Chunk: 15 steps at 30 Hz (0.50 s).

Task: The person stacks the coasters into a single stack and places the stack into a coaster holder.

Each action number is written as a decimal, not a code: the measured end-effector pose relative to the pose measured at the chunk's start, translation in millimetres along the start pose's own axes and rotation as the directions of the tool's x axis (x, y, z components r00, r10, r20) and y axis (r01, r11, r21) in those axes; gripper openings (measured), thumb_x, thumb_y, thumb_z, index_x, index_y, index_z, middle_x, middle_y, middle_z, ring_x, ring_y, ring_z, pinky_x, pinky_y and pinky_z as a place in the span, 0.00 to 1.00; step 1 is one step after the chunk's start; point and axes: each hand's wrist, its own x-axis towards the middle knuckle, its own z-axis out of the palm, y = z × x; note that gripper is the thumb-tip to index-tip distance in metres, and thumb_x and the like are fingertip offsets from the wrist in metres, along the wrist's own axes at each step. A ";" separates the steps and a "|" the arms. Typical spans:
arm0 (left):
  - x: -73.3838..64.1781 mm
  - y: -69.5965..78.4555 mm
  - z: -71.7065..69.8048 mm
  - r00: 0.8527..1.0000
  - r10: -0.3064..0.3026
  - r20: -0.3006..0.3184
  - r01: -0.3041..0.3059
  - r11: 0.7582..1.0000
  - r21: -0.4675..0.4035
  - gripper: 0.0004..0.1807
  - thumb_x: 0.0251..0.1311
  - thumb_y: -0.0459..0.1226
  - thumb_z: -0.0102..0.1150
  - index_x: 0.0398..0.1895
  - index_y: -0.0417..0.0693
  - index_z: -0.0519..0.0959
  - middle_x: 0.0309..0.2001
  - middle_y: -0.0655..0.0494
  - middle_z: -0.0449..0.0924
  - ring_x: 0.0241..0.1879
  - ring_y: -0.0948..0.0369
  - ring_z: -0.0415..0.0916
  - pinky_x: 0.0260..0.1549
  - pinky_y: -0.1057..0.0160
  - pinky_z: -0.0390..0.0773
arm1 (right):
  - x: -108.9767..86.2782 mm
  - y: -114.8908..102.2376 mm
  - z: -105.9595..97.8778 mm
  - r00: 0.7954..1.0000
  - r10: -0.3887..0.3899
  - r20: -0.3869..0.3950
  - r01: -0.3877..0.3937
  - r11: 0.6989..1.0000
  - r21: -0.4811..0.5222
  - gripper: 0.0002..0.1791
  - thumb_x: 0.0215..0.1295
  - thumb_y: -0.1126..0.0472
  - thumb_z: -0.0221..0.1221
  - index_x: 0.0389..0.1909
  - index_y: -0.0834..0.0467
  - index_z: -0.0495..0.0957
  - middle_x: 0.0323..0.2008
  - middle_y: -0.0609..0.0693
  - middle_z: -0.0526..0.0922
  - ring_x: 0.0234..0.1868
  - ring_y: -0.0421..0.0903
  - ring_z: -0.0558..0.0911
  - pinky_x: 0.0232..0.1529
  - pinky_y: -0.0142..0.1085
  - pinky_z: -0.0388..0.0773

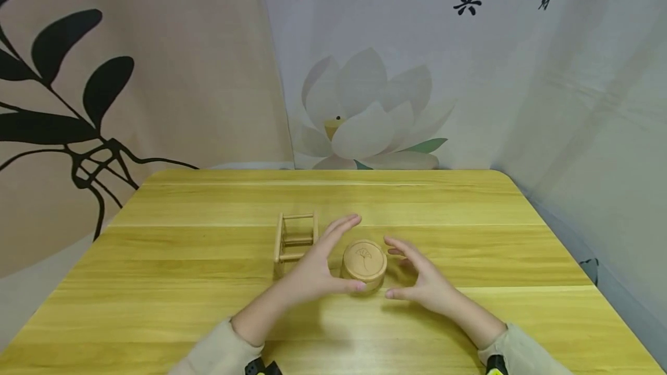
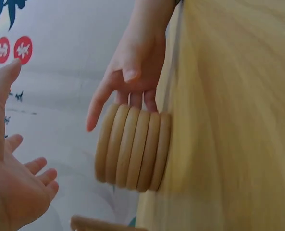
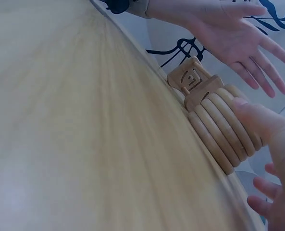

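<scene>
A stack of round wooden coasters [image 1: 365,259] stands upright on the table, a ginkgo leaf engraved on its top one. To the left of the stack is my left hand [image 1: 315,274], thumb and fingers spread apart. My right hand [image 1: 424,282] curves open on the other side, with a gap to the stack in the head view. In the left wrist view several coasters [image 2: 132,149] show as stacked rings between the two hands. A wooden coaster holder [image 1: 281,242] with rods and end panels stands left of the stack, partly hidden by my left hand.
The wooden table [image 1: 182,282] extends around both hands, its far edge close to a hanging cloth backdrop [image 1: 365,28] printed with a lotus, leaves and characters. The cutout end panel [image 3: 192,77] of the holder shows behind the stack in the right wrist view.
</scene>
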 end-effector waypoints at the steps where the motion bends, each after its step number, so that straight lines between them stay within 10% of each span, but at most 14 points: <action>1: 0.7 0.1 2.6 1.000 -0.008 0.012 0.008 1.000 -0.003 0.58 0.41 0.46 0.78 0.74 0.72 0.50 0.73 0.71 0.45 0.71 0.54 0.44 0.59 0.32 0.51 | -0.1 0.9 0.7 1.000 -0.008 0.001 0.008 1.000 0.001 0.53 0.46 0.56 0.74 0.73 0.50 0.56 0.68 0.51 0.62 0.63 0.58 0.67 0.59 0.55 0.66; 15: 10.5 -11.4 27.3 0.997 -0.054 0.053 0.053 0.998 0.028 0.59 0.41 0.50 0.77 0.75 0.70 0.49 0.74 0.66 0.42 0.71 0.50 0.46 0.57 0.34 0.58 | 4.1 -28.2 3.5 0.999 -0.040 0.019 0.040 0.998 -0.042 0.47 0.46 0.66 0.73 0.68 0.65 0.62 0.62 0.59 0.68 0.61 0.55 0.69 0.55 0.57 0.69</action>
